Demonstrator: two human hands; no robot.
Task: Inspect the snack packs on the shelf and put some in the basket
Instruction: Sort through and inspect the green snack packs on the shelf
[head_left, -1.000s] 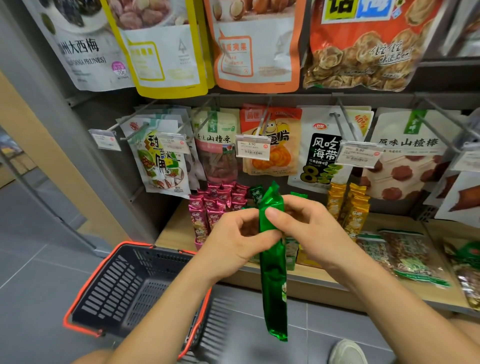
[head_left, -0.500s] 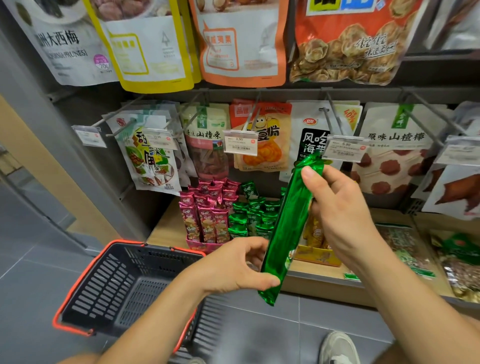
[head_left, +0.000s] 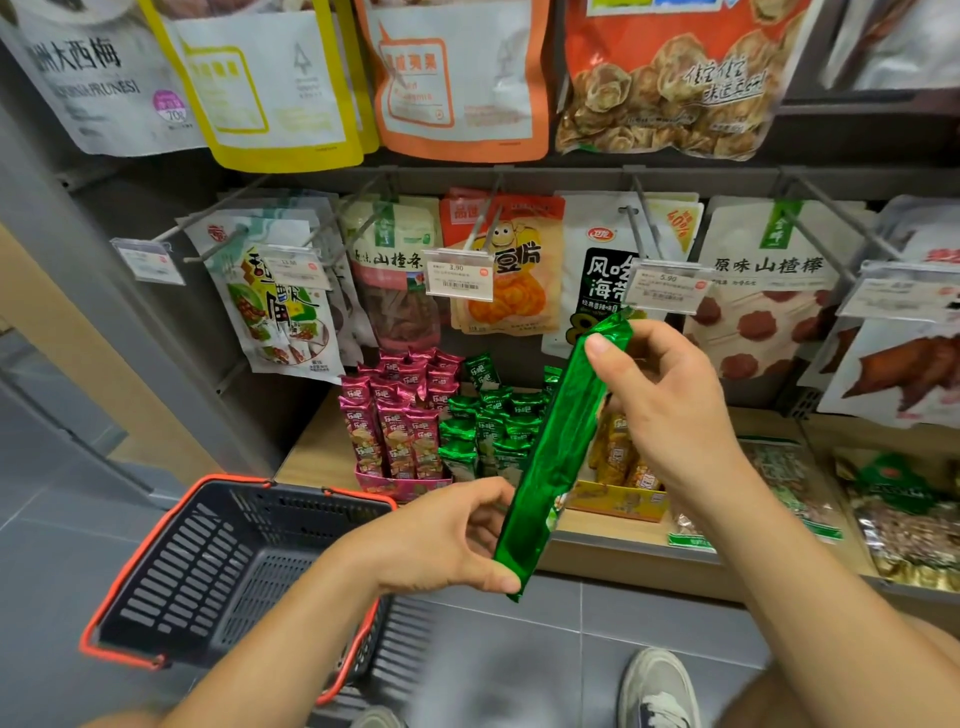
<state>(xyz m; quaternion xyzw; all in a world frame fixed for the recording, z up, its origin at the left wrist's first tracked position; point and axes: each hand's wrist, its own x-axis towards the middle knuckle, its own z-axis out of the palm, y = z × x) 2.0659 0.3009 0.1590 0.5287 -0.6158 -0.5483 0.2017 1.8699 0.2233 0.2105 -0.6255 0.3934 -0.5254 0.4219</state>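
A long green snack pack (head_left: 556, 452) is held tilted in front of the wooden shelf (head_left: 317, 457). It is pinched at the top by the right hand (head_left: 670, 410) & gripped near the bottom end by the left hand (head_left: 447, 540). Pink packs (head_left: 395, 431) & more green ones are stood on the shelf. Bags (head_left: 504, 270) w/ price tags (head_left: 458, 274) are hung above. The basket (head_left: 156, 571) is seen near left over the grey tiled floor (head_left: 519, 649), possibly not resting on it.

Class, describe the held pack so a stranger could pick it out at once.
Find the wooden shelf below the hanging bags. In front, the left hand and right hand hold a green pack. Unlike the upright green packs, it slants in mid-air.
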